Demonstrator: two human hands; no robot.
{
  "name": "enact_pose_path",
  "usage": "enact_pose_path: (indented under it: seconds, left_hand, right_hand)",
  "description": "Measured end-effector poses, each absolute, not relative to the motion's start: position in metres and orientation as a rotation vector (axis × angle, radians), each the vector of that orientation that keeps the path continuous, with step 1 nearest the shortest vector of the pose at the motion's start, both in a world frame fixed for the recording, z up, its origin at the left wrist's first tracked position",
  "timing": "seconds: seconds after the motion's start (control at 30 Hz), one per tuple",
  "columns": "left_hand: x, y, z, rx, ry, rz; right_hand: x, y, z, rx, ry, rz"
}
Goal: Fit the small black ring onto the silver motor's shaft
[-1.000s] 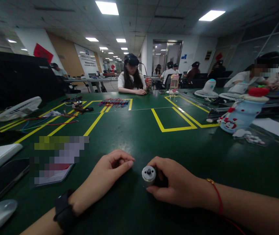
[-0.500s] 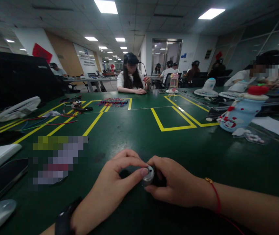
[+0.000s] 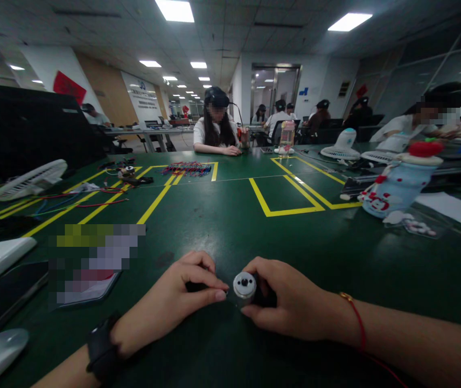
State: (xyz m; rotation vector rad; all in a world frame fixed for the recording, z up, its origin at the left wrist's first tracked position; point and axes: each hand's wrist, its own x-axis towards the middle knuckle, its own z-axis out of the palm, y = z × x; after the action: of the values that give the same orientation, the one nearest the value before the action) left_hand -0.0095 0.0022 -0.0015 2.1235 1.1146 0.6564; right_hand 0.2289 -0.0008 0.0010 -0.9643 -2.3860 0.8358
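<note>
Near the front middle of the green table, a silver metal cylinder shows its round end face, which has a dark centre and small dark holes. The fingers and thumb of my right hand are wrapped round its right side. Just left of the cylinder, and apart from it, my left hand has thumb and index finger pinched together. A tiny dark thing shows at those fingertips, too small to make out.
A blue bottle with a red top stands at the right. Coloured wires lie farther back, before a seated person. At the left are a white fan, a blurred packet and a white mouse.
My left hand has moved left, off the cylinder's top, and its end face is now uncovered. My right hand has hardly moved.
</note>
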Motion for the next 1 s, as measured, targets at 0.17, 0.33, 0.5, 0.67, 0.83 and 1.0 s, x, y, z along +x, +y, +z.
enact_pose_path:
  seconds: [0.17, 0.33, 0.5, 0.67, 0.83, 1.0]
  left_hand:
    - [-0.008, 0.002, -0.007, 2.284, 1.105, 0.552]
    - [-0.011, 0.005, -0.003, 2.161, 1.121, 0.589]
    - [-0.023, 0.014, -0.001, 2.041, 1.257, 0.715]
    - [-0.029, 0.020, -0.003, 2.034, 1.322, 0.759]
    - [-0.026, 0.018, -0.003, 2.059, 1.302, 0.716]
    - [-0.024, 0.013, 0.002, 2.190, 1.217, 0.565]
  right_hand:
    - [0.229, 0.000, 0.000, -0.976, -2.381, 0.843]
    - [0.229, -0.001, 0.001, -0.978, -2.379, 0.848]
    - [0.229, -0.001, 0.002, -1.002, -2.382, 0.874]
    - [0.230, -0.002, 0.003, -1.021, -2.373, 0.886]
    - [0.230, -0.002, 0.002, -1.036, -2.357, 0.892]
    - [0.230, -0.002, 0.000, -1.023, -2.353, 0.902]
